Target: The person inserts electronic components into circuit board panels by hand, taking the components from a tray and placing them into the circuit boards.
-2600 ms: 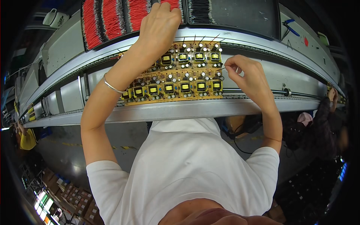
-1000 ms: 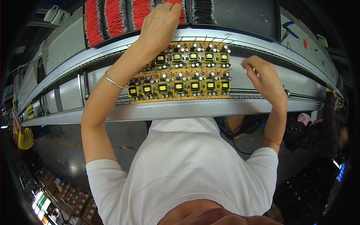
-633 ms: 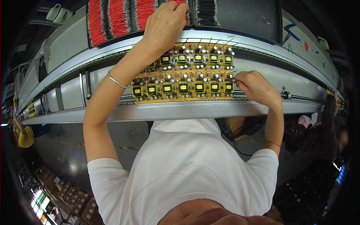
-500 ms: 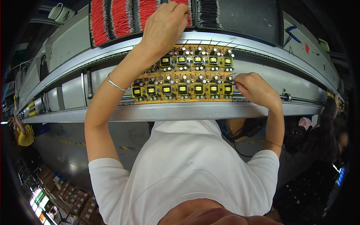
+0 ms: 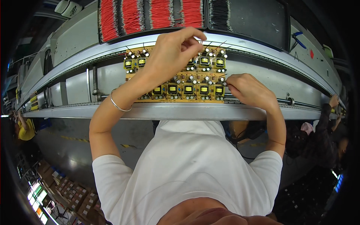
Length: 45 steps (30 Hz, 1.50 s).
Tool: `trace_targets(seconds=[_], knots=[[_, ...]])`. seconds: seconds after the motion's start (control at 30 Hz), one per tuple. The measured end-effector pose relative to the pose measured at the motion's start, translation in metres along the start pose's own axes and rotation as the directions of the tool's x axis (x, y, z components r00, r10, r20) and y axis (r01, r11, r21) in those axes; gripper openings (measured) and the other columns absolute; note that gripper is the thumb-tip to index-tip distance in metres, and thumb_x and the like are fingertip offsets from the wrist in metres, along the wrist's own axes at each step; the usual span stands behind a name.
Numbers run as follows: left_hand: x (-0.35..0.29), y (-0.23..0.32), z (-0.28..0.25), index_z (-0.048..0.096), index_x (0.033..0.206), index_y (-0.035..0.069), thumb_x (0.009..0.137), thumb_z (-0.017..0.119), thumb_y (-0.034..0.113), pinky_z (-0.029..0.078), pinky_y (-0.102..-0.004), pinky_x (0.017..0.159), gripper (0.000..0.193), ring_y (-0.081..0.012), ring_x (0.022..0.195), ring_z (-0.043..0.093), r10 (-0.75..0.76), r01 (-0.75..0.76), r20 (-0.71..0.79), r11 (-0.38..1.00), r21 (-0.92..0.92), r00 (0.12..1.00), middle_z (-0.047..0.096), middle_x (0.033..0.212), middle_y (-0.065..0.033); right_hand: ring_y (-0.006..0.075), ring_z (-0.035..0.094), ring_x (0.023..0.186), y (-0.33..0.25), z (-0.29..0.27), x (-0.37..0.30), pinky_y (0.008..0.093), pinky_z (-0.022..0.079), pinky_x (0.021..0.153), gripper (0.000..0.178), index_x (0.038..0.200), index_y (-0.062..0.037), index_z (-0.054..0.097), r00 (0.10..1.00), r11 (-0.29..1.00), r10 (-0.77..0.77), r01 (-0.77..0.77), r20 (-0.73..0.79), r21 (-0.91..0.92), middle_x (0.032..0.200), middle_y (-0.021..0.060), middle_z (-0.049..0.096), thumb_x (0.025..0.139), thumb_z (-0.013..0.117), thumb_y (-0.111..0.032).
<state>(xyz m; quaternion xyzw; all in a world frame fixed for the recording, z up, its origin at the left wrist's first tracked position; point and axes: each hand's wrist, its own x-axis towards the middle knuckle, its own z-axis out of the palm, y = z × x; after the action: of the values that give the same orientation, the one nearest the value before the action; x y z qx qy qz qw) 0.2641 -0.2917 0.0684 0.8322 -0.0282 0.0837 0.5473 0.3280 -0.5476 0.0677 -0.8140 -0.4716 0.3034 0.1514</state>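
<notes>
A panel of yellow-brown circuit boards (image 5: 180,100) lies across the rails in front of me, carrying two rows of yellow-and-black transformers and small capacitors. Over its upper row is my left hand (image 5: 170,52), thumb and forefinger curled toward each other by the far edge; what they pinch, if anything, is too small to make out. Thin dark wires (image 5: 222,44) stick up along that edge. My right hand (image 5: 252,89) is closed at the panel's right end, its fingertips beside the lower row. Whatever they hold is hidden.
Beyond the far rail sits a black tray (image 5: 258,28) with bundles of red wires (image 5: 161,14) and black wires (image 5: 219,15). Blue-handled pliers (image 5: 298,39) lie to its right. The near metal rail (image 5: 180,111) runs before me. Other people work at both far ends.
My left hand has come back from the red wires to the panel's far edge. The panel has slid left along the rails, and my right hand has shifted left with it.
</notes>
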Motion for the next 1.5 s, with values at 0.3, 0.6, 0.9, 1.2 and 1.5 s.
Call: trace_targets(seconds=[0.3,0.6,0.9,1.2,1.5], knots=[[-0.019,-0.004,0.008,0.070,0.087,-0.002,0.081,0.069,0.001,0.048,-0.0278,0.054,0.006,-0.0153,0.057,0.059,-0.028,0.030,0.156,0.999,-0.010,0.987,0.069,0.069,-0.0076,0.0368,0.054,0.063,-0.004,0.000,0.004,0.0423,0.047,0.066,0.012,0.078,0.0071,0.058,1.000,0.999,0.028,-0.028,0.011,-0.032,0.078,0.0186,0.066,0.085,0.056,-0.003],[-0.022,-0.009,0.013,0.069,0.082,-0.002,0.080,0.069,0.002,0.049,-0.0309,0.054,0.004,-0.0191,0.054,0.059,-0.011,0.000,0.176,0.998,0.063,0.984,0.068,0.067,-0.0093,0.0356,0.054,0.062,-0.008,0.000,0.004,0.0419,0.047,0.065,0.013,0.078,0.0074,0.059,0.998,0.998,0.061,-0.061,0.013,-0.027,0.078,0.0185,0.066,0.086,0.056,-0.003],[-0.027,-0.021,0.012,0.069,0.087,0.001,0.082,0.070,-0.002,0.043,-0.0259,0.054,0.006,-0.0124,0.060,0.052,0.123,-0.144,0.161,0.981,0.127,0.979,0.067,0.077,-0.0039,0.0345,0.054,0.061,-0.015,0.000,0.008,0.0418,0.047,0.065,0.015,0.078,0.0077,0.059,0.997,0.996,0.082,-0.081,0.016,-0.037,0.078,0.0186,0.066,0.087,0.057,-0.005],[-0.032,-0.027,0.015,0.067,0.094,0.002,0.083,0.070,-0.001,0.047,-0.0301,0.062,0.012,-0.0194,0.069,0.056,0.313,-0.340,0.173,0.928,0.154,0.934,0.065,0.081,-0.0058,0.0327,0.051,0.058,-0.015,-0.004,0.005,0.0403,0.046,0.063,0.013,0.081,0.0065,0.061,0.993,0.993,0.106,-0.104,0.043,-0.051,0.075,0.0166,0.064,0.086,0.058,-0.005],[-0.035,-0.018,0.009,0.063,0.096,0.003,0.084,0.067,0.005,0.052,-0.0352,0.067,0.013,-0.0258,0.077,0.059,0.394,-0.433,0.191,0.867,0.247,0.899,0.064,0.085,-0.0100,0.0250,0.049,0.057,-0.031,-0.059,0.029,0.0338,0.043,0.059,0.006,0.086,0.0017,0.062,0.959,0.994,0.063,-0.086,-0.275,-0.070,0.073,0.0090,0.061,0.087,0.061,-0.004]])
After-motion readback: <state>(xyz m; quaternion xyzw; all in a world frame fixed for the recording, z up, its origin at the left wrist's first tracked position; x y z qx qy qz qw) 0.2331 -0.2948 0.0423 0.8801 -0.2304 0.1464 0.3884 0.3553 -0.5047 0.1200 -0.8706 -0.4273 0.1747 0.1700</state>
